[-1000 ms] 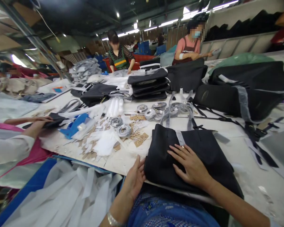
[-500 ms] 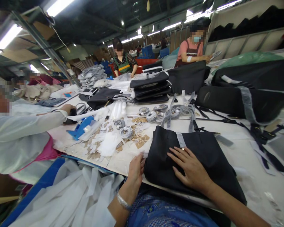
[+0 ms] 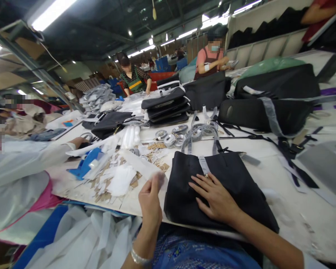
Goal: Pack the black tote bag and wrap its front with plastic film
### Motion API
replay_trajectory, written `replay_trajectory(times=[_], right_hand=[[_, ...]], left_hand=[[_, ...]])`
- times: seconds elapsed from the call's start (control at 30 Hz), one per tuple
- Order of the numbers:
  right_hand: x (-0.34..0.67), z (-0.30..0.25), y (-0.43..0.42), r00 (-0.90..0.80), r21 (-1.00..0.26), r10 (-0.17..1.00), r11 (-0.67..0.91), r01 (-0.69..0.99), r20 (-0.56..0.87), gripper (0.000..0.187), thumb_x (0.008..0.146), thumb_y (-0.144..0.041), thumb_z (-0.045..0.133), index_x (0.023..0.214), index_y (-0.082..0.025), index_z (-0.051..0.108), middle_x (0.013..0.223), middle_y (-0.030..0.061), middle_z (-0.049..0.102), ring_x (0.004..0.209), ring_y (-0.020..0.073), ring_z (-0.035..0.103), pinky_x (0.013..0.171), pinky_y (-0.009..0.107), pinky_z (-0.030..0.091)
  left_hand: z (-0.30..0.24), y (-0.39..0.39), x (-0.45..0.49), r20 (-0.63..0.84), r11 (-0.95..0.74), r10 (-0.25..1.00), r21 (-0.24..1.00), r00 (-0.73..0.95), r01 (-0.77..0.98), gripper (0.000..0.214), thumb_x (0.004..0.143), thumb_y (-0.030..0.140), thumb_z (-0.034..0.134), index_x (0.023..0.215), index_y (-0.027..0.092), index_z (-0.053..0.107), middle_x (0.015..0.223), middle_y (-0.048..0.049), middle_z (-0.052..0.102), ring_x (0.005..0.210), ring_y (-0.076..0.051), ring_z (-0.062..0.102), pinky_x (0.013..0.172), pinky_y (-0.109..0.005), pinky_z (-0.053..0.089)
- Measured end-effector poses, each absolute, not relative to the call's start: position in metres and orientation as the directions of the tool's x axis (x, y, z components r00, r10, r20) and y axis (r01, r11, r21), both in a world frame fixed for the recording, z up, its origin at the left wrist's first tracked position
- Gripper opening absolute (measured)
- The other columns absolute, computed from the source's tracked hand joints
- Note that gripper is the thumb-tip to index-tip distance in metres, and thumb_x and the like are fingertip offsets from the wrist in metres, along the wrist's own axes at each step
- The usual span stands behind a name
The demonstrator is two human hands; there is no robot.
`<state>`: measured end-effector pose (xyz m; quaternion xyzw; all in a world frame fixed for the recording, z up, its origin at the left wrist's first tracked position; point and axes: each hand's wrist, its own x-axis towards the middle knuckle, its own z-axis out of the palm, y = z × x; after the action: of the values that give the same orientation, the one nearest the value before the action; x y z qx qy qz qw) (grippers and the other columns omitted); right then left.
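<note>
Black soft tote bag (image 3: 235,186) lies flat at the near edge of the table (image 3: 268,164), straight ahead of the person, its grey-wrapped handles (image 3: 201,134) running away toward the table's middle. Looks like limp leather-like material, probably light to middling, smooth and a bit slippery; it would sag if lifted by one corner, so best taken by the handles or the top rim with both hands. Right hand (image 3: 217,196) rests palm down on the bag's front panel, fingers spread wide and flat, gripping nothing, just pressing. Left hand (image 3: 150,198) is raised just beside the bag's left edge, fingers loosely curled with thumb against fingertips, pinching a thin white slip of tissue or paper (image 3: 141,162) that trails off over the scraps; the pinch itself is blurred. Left of the bag sits a litter of white paper and card scraps (image 3: 117,179) and a blue tool (image 3: 84,168). A co-worker's white sleeve (image 3: 25,164) reaches in along the left edge.
</note>
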<state>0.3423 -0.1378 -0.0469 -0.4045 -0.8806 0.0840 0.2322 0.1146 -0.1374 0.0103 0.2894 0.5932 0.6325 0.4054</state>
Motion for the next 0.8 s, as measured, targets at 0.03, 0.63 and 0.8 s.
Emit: replay_trajectory(times=[0.03, 0.63, 0.8], right_hand=[[0.342, -0.046, -0.138, -0.564, -0.336, 0.756, 0.654, 0.678, 0.332, 0.055, 0.088, -0.025, 0.053, 0.143, -0.024, 0.049, 0.148, 0.0099, 0.048, 0.135, 0.0333, 0.043, 0.115, 0.061, 0.023], [0.349, -0.048, -0.155, -0.415, -0.455, 0.816, 0.572, 0.683, 0.402, 0.031, 0.092, -0.017, 0.052, 0.119, -0.018, 0.067, 0.126, 0.0112, 0.064, 0.130, 0.0260, 0.048, 0.121, 0.055, 0.017], [0.384, -0.032, -0.201, -0.221, -0.509, 0.870, 0.445, 0.737, 0.441, 0.033, 0.096, -0.013, 0.046, 0.124, -0.018, 0.063, 0.124, 0.0099, 0.066, 0.120, 0.0235, 0.057, 0.111, 0.047, 0.039]], left_hand=[[0.010, -0.141, 0.127, -0.039, 0.033, 0.896, 0.999, -0.442, -0.022, 0.025, 0.087, 0.039, 0.069, 0.094, 0.015, 0.075, 0.093, -0.0050, 0.075, 0.095, -0.022, 0.069, 0.087, -0.029, 0.055], [-0.051, -0.139, 0.182, 0.250, -0.547, 0.812, 0.641, 0.527, 0.538, 0.054, 0.095, 0.011, 0.038, 0.148, 0.024, 0.040, 0.152, -0.0043, 0.042, 0.142, -0.023, 0.036, 0.121, -0.048, 0.023], [-0.051, -0.142, 0.194, 0.237, -0.665, 0.746, 0.210, 0.623, 0.716, 0.049, 0.099, 0.024, 0.044, 0.149, 0.028, 0.038, 0.158, -0.0075, 0.031, 0.144, -0.030, 0.031, 0.115, -0.057, 0.031]])
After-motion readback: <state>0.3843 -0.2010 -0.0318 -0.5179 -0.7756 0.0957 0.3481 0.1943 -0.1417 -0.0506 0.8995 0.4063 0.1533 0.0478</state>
